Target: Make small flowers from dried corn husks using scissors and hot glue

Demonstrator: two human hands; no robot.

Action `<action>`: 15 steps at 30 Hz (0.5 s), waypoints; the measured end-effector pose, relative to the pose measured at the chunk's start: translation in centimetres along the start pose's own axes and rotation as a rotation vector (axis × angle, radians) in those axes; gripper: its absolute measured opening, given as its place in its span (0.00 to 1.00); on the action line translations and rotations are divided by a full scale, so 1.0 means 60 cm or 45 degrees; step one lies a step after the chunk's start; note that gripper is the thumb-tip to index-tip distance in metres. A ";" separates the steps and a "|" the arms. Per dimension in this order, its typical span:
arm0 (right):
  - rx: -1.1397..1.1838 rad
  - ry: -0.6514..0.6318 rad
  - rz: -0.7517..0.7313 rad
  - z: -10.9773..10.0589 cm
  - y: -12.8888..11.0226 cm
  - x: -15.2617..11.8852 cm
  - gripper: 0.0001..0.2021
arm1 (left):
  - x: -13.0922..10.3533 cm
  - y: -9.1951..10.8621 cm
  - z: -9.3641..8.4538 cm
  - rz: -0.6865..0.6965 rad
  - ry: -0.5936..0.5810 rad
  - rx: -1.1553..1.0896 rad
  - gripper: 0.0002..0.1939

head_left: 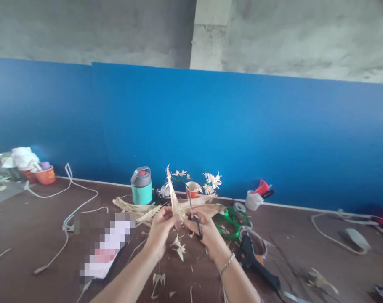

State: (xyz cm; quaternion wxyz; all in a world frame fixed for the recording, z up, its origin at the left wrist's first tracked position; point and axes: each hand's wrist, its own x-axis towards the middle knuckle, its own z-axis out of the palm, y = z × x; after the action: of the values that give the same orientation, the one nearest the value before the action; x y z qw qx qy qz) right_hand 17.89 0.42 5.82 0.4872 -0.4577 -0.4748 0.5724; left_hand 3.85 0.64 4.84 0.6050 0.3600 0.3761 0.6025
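Note:
My left hand pinches the lower end of a pale dried husk strip, which stands upright with its tip pointing up. Close beside it, my right hand has its fingers wrapped round dark-handled scissors, blades pointing up. Behind both hands lies a pile of dried husks. Pale husk flowers on green stems stand by a red and white cup. Small cut pieces are scattered on the brown table below my hands.
A teal flask stands behind my left hand. Green ribbon, clear tape and a black glue gun lie at right. A white cup holds red-handled tools. White cables and a blurred-out phone-like object are at left. A blue partition rises behind.

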 end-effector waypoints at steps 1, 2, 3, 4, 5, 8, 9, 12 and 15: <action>0.045 0.040 -0.020 0.005 0.005 0.003 0.21 | -0.002 -0.003 0.002 -0.022 -0.029 -0.003 0.12; 0.068 0.073 -0.030 0.007 0.009 0.005 0.21 | -0.002 -0.005 0.003 -0.045 -0.049 -0.007 0.12; 0.075 0.091 -0.031 0.006 0.013 0.007 0.21 | -0.002 -0.006 0.003 -0.072 -0.063 -0.010 0.12; 0.070 0.105 -0.029 0.004 0.015 0.008 0.21 | -0.002 -0.007 0.003 -0.097 -0.067 -0.012 0.11; 0.063 0.107 -0.020 0.002 0.016 0.009 0.21 | -0.002 -0.008 0.002 -0.118 -0.062 -0.009 0.11; 0.074 0.073 -0.005 -0.007 0.014 0.009 0.20 | -0.001 -0.008 0.001 -0.139 -0.045 -0.007 0.11; 0.085 0.059 -0.006 -0.009 0.013 0.009 0.20 | -0.002 -0.008 0.001 -0.142 -0.044 -0.010 0.11; 0.071 0.023 -0.033 -0.008 0.012 0.008 0.19 | -0.001 -0.008 0.000 -0.188 -0.084 0.008 0.11; 0.006 0.008 -0.083 -0.005 0.015 0.009 0.16 | 0.001 -0.007 -0.002 -0.228 -0.133 0.088 0.12</action>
State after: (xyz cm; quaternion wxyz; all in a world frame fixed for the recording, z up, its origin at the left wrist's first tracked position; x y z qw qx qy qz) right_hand 18.04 0.90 4.85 0.5081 -0.4427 -0.4868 0.5558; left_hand 3.92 0.69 4.39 0.6624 0.3763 0.3954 0.5131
